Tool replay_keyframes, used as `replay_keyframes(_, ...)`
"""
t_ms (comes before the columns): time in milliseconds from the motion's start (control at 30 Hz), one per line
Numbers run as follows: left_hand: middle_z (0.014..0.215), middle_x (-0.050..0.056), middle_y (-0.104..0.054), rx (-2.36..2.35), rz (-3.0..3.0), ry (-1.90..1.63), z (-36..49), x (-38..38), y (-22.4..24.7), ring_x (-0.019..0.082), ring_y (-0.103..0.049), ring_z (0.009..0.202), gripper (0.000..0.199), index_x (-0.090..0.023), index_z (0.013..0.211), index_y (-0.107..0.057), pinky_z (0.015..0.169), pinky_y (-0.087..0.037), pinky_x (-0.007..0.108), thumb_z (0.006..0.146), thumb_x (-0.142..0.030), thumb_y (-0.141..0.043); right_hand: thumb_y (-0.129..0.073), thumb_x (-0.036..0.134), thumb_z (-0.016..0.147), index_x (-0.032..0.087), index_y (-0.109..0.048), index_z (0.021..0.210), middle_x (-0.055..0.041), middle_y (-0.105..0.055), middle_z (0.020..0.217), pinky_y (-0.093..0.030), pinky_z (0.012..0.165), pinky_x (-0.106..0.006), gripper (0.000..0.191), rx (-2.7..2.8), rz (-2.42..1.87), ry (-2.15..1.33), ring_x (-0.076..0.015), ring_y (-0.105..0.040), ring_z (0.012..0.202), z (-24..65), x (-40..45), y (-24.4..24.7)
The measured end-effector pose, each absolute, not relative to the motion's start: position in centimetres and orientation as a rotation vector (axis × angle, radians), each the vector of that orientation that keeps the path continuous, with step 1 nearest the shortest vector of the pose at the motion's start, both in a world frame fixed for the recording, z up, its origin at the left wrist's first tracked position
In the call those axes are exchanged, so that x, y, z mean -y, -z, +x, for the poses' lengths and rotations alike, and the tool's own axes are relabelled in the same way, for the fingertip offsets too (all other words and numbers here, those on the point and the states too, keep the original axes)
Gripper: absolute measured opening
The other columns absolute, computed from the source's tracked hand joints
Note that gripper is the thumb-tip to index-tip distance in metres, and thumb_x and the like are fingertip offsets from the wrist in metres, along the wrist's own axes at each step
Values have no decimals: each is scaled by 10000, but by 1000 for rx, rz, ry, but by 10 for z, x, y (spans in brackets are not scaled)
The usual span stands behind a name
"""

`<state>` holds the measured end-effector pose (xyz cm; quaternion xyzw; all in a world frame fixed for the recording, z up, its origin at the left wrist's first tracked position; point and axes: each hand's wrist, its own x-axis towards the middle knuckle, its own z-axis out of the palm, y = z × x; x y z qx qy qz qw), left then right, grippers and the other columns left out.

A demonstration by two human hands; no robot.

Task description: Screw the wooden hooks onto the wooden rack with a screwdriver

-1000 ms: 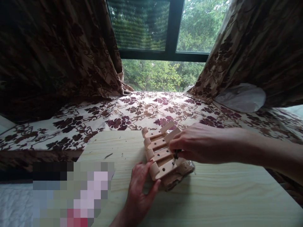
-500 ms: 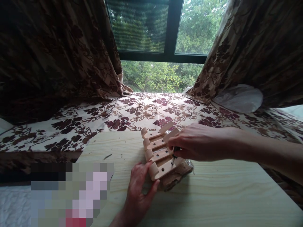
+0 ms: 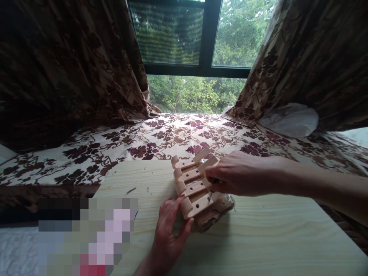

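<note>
A pale wooden slatted rack with rounded left ends and dark screw holes lies on a brown, plastic-wrapped bundle. My left hand grips the rack's near left corner, thumb at the front edge and fingers along the left side. Closed around the dark handle of a small screwdriver is my right hand. The shaft points down, its tip at the right hole of the nearest slat. My fingers cover most of the handle. Any screw under the tip is too small to make out.
Underneath is a light wooden tabletop, with a thin dark sliver at left. Behind it spreads a floral cloth below a window. A clear plastic bag lies at the back right. Something blurred out fills the lower left.
My right hand has shifted very slightly on the screwdriver, whose tip stays at the same hole. The left hand and the rack have not visibly moved.
</note>
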<state>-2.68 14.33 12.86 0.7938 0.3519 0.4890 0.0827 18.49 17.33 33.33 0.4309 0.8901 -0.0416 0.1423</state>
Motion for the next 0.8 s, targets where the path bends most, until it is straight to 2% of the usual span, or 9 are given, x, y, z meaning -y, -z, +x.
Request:
replay_keyframes(67,1134,87,-635,-1067,2365,-1459,-27,-143,-127,220,-588,1071,459,-187,1290,-446,943,-489,369,860,-256,-590,-518,212,868,188,-601,847,-20,-631,705,-232,478,-264,89,-2583,1205,131,-127,-483,554,184,-170,-337)
replay_keyframes(167,1139,85,-637,-1071,2366,-1453,-27,-143,-126,216,-584,1079,454,-185,1286,-450,955,-481,363,861,-261,-590,-508,186,874,187,-576,770,-9,-608,674,-221,478,-262,125,-2583,1168,145,-113,-436,528,182,-168,-338)
replay_keyframes(267,1153,87,-636,-1061,2370,-1457,-26,-144,-125,215,-577,1092,455,-182,1287,-451,970,-469,359,861,-258,-591,-490,203,883,193,-567,763,4,-576,626,-192,461,-263,143,-2582,1181,144,-107,-361,480,181,-171,-335)
replay_keyframes(367,1164,85,-632,-1051,2370,-1461,-27,-144,-126,218,-577,1094,466,-192,1298,-441,970,-470,366,861,-255,-591,-453,240,903,190,-580,800,-3,-586,642,-202,465,-261,171,-2596,1223,143,-110,-367,485,183,-176,-330)
replay_keyframes(500,1148,86,-631,-1050,2365,-1451,-27,-143,-127,215,-583,1077,452,-185,1291,-448,960,-479,358,865,-253,-584,-442,257,909,181,-584,750,-10,-578,622,-205,465,-261,226,-2592,1280,121,-107,-355,479,186,-177,-330)
replay_keyframes(667,1152,87,-623,-1060,2359,-1454,-27,-144,-125,213,-569,1091,459,-177,1288,-447,972,-464,351,858,-245,-593,-528,211,863,198,-575,798,8,-592,676,-214,483,-254,81,-2628,1176,138,-101,-366,513,184,-170,-336)
replay_keyframes(800,1140,83,-623,-1059,2362,-1425,-27,-143,-126,204,-568,1092,444,-170,1281,-449,956,-471,325,864,-245,-584,-455,197,906,191,-538,766,26,-541,606,-177,450,-266,163,-2633,1186,112,-96,-295,468,182,-170,-333)
